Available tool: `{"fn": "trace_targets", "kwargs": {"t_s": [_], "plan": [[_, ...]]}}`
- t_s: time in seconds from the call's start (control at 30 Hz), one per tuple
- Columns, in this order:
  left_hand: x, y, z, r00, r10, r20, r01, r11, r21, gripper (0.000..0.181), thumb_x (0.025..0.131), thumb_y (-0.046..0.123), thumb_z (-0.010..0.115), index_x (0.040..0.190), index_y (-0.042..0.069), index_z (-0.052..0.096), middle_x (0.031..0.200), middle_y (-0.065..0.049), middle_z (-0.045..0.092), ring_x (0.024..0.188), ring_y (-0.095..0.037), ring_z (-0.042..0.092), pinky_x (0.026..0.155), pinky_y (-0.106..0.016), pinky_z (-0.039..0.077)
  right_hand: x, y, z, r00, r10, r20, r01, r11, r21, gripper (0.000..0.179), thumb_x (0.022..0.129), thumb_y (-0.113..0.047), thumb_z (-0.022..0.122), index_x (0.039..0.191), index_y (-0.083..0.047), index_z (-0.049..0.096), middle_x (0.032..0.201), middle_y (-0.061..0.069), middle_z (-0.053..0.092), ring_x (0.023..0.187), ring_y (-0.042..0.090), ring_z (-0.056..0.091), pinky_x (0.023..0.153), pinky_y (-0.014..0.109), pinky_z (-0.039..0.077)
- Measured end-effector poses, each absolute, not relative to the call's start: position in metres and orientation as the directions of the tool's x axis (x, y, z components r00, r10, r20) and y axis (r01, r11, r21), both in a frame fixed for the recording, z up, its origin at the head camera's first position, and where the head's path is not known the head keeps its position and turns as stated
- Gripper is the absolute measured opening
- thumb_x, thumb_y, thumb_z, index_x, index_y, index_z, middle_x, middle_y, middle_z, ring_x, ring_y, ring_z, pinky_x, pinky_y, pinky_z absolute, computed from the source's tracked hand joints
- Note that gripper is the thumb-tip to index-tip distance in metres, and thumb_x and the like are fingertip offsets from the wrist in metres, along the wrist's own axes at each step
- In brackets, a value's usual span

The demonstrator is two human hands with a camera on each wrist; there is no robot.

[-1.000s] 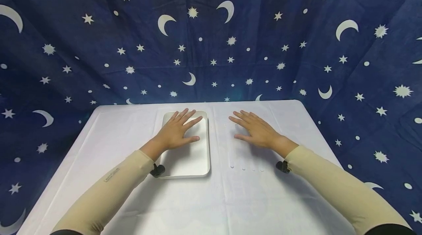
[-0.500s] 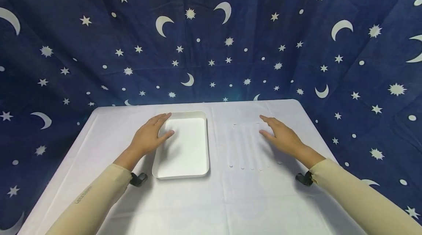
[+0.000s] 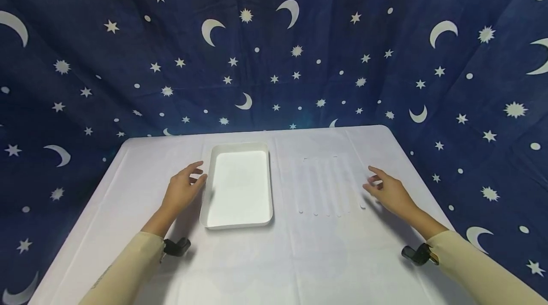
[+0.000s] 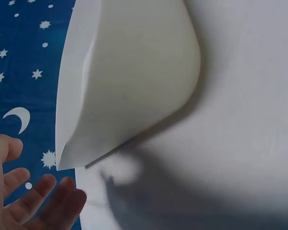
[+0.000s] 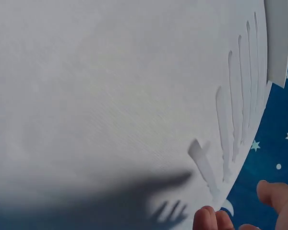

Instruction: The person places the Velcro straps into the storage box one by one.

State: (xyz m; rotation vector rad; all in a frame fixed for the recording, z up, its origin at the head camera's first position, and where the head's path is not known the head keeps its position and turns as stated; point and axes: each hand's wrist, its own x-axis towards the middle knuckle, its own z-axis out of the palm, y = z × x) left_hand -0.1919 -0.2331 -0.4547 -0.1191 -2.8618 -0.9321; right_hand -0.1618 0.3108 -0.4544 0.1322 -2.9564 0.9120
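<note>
A shallow white rectangular tray [image 3: 237, 186] lies on the table left of the middle. My left hand [image 3: 181, 193] hovers beside its left rim, fingertips close to the edge, fingers loosely bent around nothing. In the left wrist view the tray's outer wall [image 4: 139, 72] rises above that hand. To the tray's right, several slim, see-through sticks [image 5: 204, 167] with rounded ends lie side by side; their faint outlines make their kind hard to tell. My right hand [image 3: 391, 195] hangs just right of the rightmost stick, thumb and fingers apart with nothing between them.
A white cloth [image 3: 239, 267] covers the table. Behind it hangs a dark blue curtain [image 3: 257, 81] with stars and moons. A small black camera [image 3: 176, 247] is worn on the left wrist, another camera [image 3: 417, 254] on the right.
Both hands have moved apart and toward me: the left from over the tray to beside its left rim, the right from over the sticks to their right side. The spread fingers have relaxed.
</note>
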Motion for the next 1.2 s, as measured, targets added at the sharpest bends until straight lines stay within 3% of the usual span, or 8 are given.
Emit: {"fn": "trace_targets", "kwargs": {"t_s": [0.3,0.67,0.97,1.2], "plan": [[-0.188,-0.230,-0.465,-0.999,-0.033,-0.040,-0.051,0.653,0.756,0.051,0.100,0.029,0.056,0.143,0.004,0.046,0.128,-0.027,0.059,0.101,-0.036,0.068,0.063,-0.029,0.065,-0.148,0.309,-0.463,-0.999,-0.015,-0.031,0.007,0.789,-0.614,0.050,0.091,-0.019,0.069,0.128,0.010,0.055,0.102,0.021,0.067,0.069,0.018,0.067,0.051,0.024,0.053],[-0.187,-0.229,-0.474,-0.982,-0.058,-0.180,-0.175,0.643,0.746,0.054,0.099,0.034,0.055,0.143,0.004,0.047,0.131,-0.028,0.057,0.100,-0.034,0.069,0.072,-0.032,0.065,-0.146,0.308,-0.475,-0.996,0.003,-0.084,0.056,0.767,-0.639,0.044,0.087,-0.018,0.073,0.116,0.012,0.062,0.092,0.017,0.069,0.066,0.016,0.065,0.052,0.024,0.057],[-0.185,-0.229,-0.477,-0.980,-0.069,-0.188,-0.191,0.611,0.768,0.051,0.098,0.030,0.056,0.142,0.005,0.048,0.128,-0.028,0.059,0.096,-0.030,0.070,0.072,-0.032,0.065,-0.149,0.307,-0.475,-0.996,0.025,-0.084,0.072,0.776,-0.627,0.040,0.083,-0.016,0.076,0.111,0.012,0.065,0.088,0.015,0.070,0.068,0.016,0.064,0.054,0.025,0.056],[-0.184,-0.234,-0.477,-0.979,-0.047,-0.198,-0.190,0.566,0.803,0.051,0.098,0.028,0.057,0.142,0.004,0.049,0.125,-0.027,0.060,0.093,-0.026,0.071,0.074,-0.032,0.065,-0.153,0.302,-0.475,-0.997,0.049,-0.052,0.070,0.818,-0.571,0.034,0.077,-0.017,0.079,0.099,0.007,0.071,0.079,0.007,0.072,0.072,0.017,0.063,0.063,0.027,0.051]]}}
